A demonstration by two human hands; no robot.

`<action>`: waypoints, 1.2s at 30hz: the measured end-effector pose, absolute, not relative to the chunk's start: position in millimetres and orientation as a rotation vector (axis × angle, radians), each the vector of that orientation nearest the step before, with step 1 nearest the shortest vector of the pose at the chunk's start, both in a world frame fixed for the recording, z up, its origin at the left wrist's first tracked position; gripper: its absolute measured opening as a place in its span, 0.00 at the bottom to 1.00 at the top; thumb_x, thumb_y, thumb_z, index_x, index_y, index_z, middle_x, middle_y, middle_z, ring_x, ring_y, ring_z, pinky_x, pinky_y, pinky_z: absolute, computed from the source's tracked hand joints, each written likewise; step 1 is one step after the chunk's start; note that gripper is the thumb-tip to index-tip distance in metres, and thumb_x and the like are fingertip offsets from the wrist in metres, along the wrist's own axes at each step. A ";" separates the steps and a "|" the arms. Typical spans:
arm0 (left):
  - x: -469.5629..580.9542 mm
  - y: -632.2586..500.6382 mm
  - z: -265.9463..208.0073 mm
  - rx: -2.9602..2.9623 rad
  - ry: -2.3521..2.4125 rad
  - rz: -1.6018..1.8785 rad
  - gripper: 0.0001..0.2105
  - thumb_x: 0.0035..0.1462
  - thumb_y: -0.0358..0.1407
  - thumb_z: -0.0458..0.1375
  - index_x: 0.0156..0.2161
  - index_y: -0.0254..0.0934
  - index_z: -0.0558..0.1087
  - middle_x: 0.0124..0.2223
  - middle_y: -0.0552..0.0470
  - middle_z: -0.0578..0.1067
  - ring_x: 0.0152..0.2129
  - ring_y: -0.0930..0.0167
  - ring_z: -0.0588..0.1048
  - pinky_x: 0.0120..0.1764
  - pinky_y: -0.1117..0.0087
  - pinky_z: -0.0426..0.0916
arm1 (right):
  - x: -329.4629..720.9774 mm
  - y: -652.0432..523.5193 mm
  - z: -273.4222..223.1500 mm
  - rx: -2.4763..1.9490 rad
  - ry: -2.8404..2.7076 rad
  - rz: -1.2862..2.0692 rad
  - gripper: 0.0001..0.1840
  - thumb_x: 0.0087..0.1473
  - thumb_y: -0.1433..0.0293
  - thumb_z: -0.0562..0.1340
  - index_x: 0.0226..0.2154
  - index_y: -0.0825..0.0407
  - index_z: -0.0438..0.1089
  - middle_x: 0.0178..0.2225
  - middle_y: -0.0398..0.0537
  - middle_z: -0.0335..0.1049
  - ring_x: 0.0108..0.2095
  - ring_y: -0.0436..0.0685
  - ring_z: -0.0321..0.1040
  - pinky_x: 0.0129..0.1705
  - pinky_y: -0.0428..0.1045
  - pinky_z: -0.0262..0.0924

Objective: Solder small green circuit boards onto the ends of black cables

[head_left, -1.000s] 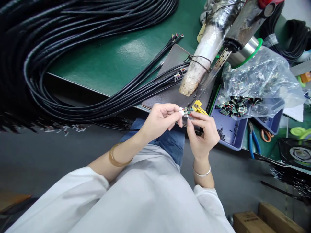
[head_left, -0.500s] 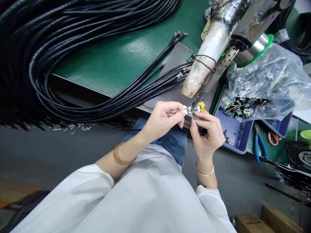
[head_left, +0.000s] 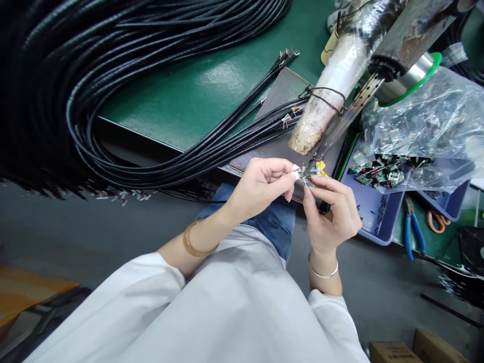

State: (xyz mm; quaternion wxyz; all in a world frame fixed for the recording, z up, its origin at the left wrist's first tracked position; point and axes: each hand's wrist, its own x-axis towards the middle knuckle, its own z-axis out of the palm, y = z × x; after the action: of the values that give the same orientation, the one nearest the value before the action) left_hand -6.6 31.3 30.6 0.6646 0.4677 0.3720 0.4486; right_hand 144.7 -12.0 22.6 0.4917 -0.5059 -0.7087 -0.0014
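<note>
My left hand [head_left: 262, 184] is closed in a pinch on thin coloured wires, partly hidden by the fingertips, beside a small green circuit board [head_left: 307, 176]. My right hand [head_left: 335, 212] is closed too, with thumb and fingers around a thin pale wire [head_left: 305, 182] at the board's near side. A mounted soldering iron [head_left: 348, 113] slants down from the upper right, its tip close to the board; whether it touches cannot be made out. A yellow piece [head_left: 320, 168] lies just behind my right fingertips.
Black cables [head_left: 181, 161] with stripped ends cross the green table [head_left: 227, 75] and a grey board [head_left: 280, 93]. A taped white pipe [head_left: 315, 118] hangs beside the iron. To the right are a solder spool [head_left: 416, 80], a blue tray [head_left: 385, 222], bagged circuit boards [head_left: 419, 126], pliers [head_left: 413, 229] and orange-handled scissors [head_left: 438, 221].
The whole view has shifted slightly, so the scene sits further right. Both hands keep their pinches at the iron's tip, with only small finger movement.
</note>
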 end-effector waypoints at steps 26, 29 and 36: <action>-10.0 33.3 33.9 1.051 0.864 0.956 0.11 0.57 0.31 0.58 0.23 0.33 0.72 0.20 0.54 0.72 0.18 0.79 0.69 0.26 0.78 0.64 | 146.2 -12.7 28.8 -1.253 -1.808 -0.083 0.10 0.53 0.78 0.68 0.37 0.48 0.73 0.39 0.45 0.80 0.39 0.53 0.79 0.42 0.49 0.76; -11.1 33.6 31.9 1.052 0.862 0.935 0.12 0.57 0.31 0.58 0.22 0.32 0.72 0.20 0.54 0.72 0.18 0.80 0.68 0.24 0.79 0.63 | 146.7 -14.9 26.3 -1.230 -1.817 -0.071 0.10 0.53 0.78 0.68 0.35 0.49 0.71 0.41 0.46 0.80 0.39 0.53 0.79 0.42 0.48 0.76; -11.0 32.6 30.0 1.056 0.880 0.909 0.12 0.57 0.32 0.58 0.22 0.32 0.72 0.19 0.55 0.72 0.16 0.81 0.65 0.21 0.80 0.60 | 148.1 -15.5 22.7 -1.220 -1.827 -0.063 0.10 0.54 0.78 0.68 0.36 0.48 0.71 0.40 0.45 0.80 0.40 0.53 0.79 0.44 0.48 0.75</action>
State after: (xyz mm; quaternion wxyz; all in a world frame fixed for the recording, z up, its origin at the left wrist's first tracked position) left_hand -11.0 32.6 30.0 0.6793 0.4701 0.3920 0.4049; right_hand 148.1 -15.5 22.7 0.4545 -0.4944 -0.7405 -0.0254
